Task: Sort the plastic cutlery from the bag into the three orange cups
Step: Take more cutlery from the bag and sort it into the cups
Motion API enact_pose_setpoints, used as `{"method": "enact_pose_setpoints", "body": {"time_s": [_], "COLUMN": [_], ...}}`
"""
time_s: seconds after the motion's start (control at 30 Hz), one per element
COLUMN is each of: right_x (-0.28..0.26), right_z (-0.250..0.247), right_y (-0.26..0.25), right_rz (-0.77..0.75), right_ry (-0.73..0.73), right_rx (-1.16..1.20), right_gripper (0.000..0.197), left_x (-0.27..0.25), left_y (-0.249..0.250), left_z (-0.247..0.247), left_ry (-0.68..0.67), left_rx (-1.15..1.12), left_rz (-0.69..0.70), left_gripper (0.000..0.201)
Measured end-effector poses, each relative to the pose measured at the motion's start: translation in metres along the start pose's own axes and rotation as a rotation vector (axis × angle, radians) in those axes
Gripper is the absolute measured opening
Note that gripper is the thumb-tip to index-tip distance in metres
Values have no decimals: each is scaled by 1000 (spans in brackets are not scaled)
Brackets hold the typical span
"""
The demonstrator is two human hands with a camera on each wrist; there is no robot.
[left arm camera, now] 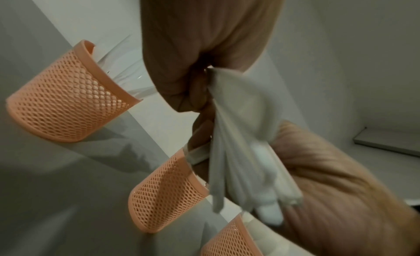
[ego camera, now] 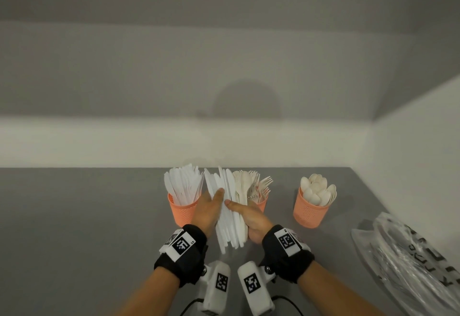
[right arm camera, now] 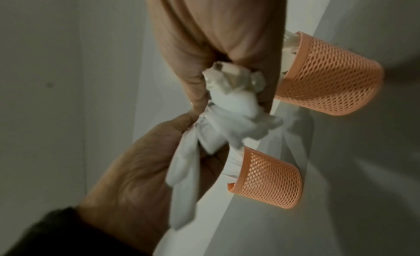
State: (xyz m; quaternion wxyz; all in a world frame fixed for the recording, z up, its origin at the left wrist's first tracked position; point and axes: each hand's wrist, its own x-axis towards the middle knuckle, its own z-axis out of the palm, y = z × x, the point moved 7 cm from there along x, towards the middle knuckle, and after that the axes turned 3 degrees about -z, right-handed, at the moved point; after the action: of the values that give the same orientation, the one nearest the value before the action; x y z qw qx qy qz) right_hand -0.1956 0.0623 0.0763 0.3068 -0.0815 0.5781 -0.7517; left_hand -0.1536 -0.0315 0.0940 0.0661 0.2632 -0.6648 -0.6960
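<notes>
We hold a fanned bundle of white plastic knives (ego camera: pixel 227 212) between our left hand (ego camera: pixel 207 210) and right hand (ego camera: pixel 251 218), fingers curled round it above the tabletop (ego camera: pixel 87 216) before the orange cups (ego camera: pixel 310 210); light, stiff, slippery, best gripped mid-handle.

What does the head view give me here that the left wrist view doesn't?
Only the head view shows each cup's contents: knives in the left cup, forks in the middle cup, spoons in the right cup, plus the plastic bag at the right. Only the left wrist view shows the handle ends of the bundle of knives from below. Both show the left hand and right hand gripping that bundle, and three cups.
</notes>
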Motion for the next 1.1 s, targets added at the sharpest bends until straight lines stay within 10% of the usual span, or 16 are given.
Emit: {"method": "enact_pose_setpoints", "body": {"time_s": [0.33, 0.63, 1.1], "right_x": [4, 11, 23], "right_z": [-3, 17, 16], "right_y": [5, -11, -1], "right_rz": [89, 67, 62], "right_ry": [38, -78, -120], "right_rx": [-47, -10, -103], "right_gripper": [2, 16, 4], "left_x": [12, 45, 84], "left_y": [16, 86, 33], "left_z": [-59, -113, -98], "left_ry": [214, 451, 389], "left_rx": [-443, -170, 268], "left_rz": [35, 427, 506], "left_gripper": [12, 46, 10]}}
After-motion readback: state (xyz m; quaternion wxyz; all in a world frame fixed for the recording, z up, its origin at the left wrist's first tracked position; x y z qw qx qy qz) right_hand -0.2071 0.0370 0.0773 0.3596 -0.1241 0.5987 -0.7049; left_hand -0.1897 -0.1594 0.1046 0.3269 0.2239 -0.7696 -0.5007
